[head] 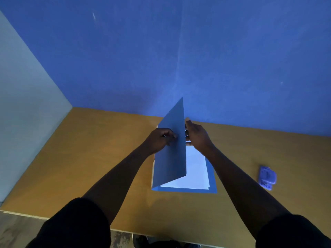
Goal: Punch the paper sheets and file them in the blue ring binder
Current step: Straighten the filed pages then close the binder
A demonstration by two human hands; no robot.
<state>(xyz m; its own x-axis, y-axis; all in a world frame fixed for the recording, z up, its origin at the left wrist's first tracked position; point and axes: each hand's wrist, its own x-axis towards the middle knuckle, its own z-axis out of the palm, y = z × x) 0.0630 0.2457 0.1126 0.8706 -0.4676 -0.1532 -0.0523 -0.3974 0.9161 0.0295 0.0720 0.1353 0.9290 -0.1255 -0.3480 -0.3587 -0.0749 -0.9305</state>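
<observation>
the blue ring binder [172,151] lies on the wooden table [100,158] between the two hands, its front cover raised nearly upright. the left hand [161,139] pinches that cover from its outer face, fingers curled on it. the right hand [196,135] sits just behind the cover's edge, fingers partly hidden by it; whether they grip the cover cannot be told. white paper sheets [192,172] lie inside below the right hand, rings hidden. a purple hole punch [267,177] rests well right of the right forearm.

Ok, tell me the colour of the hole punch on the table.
Light purple-blue hole punch, seen in the head view.
</observation>
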